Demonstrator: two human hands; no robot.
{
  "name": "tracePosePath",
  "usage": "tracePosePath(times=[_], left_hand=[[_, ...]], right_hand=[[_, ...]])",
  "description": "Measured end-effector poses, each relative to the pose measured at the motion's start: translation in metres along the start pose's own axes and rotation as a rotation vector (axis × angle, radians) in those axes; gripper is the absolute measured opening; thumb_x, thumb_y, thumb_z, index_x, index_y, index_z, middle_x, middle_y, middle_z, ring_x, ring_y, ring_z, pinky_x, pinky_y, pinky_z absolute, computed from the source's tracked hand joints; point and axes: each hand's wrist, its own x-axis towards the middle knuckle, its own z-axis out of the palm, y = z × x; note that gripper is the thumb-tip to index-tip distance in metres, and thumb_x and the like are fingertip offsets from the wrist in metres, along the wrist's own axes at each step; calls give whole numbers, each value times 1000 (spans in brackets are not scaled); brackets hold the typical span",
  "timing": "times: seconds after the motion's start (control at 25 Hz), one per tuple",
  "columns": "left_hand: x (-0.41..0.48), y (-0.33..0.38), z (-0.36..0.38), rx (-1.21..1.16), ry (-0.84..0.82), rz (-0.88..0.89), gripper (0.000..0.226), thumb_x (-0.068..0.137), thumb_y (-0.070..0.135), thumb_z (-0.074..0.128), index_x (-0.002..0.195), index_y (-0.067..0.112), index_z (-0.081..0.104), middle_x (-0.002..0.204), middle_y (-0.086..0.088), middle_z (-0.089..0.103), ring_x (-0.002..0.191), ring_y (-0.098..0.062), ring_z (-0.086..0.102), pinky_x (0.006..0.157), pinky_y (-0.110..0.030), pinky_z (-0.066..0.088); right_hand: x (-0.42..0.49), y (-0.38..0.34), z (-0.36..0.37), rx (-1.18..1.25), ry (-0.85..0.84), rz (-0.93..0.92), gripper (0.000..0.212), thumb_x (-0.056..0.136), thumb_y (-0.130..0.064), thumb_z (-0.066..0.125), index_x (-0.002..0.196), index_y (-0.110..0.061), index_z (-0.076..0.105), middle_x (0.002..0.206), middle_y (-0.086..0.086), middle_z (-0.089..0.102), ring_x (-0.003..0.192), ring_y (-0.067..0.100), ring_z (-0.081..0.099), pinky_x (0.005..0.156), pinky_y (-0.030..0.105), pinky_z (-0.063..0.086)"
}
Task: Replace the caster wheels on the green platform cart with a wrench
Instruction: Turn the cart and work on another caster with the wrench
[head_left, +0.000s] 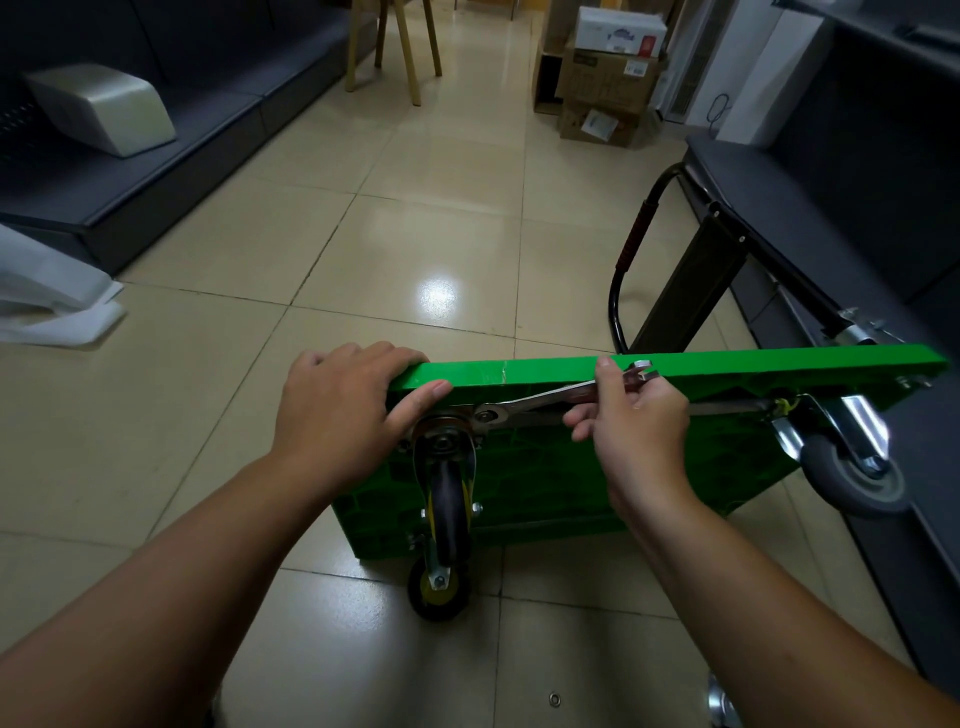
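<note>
Sideways on the tiled floor stands the green platform cart, its upper edge gripped by the left hand just above a black caster. The right hand clasps a silver wrench, whose ring end sits on the caster's mounting bolt; a grey caster shows at the far right.
</note>
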Motion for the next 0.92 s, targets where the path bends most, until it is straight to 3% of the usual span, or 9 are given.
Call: tracePosePath(times=[0.2, 0.4, 0.72, 0.92], left_hand=[[-1, 1, 0, -9, 14, -1, 68, 91, 75, 20, 122, 35, 65, 103, 14, 68, 88, -15, 58, 81, -38, 40], [0, 2, -2, 2, -2, -2, 72, 89, 77, 15, 123, 37, 64, 104, 14, 68, 89, -15, 58, 82, -39, 40], [1, 3, -2, 2, 1, -1, 72, 89, 77, 15, 122, 37, 65, 101, 14, 67, 88, -15, 58, 82, -39, 41], [1, 3, -2, -6, 17, 2, 72, 89, 77, 17, 120, 36, 67, 100, 13, 68, 86, -16, 58, 81, -39, 41]], right_hand=[[1, 1, 2, 48, -15, -15, 23, 104, -25, 51, 98, -4, 57, 60, 8, 71, 48, 16, 65, 53, 27, 52], [2, 1, 2, -24, -7, -54, 26, 105, -26, 50, 96, -2, 57, 56, 8, 68, 46, 18, 65, 51, 28, 51], [-1, -10, 3, -168, 9, -213, 38, 104, -27, 51, 90, 5, 63, 54, 5, 65, 40, 9, 59, 45, 12, 44], [-11, -24, 5, -194, -35, -288, 25, 103, -28, 52, 92, -6, 58, 62, 7, 67, 45, 8, 61, 45, 9, 41]])
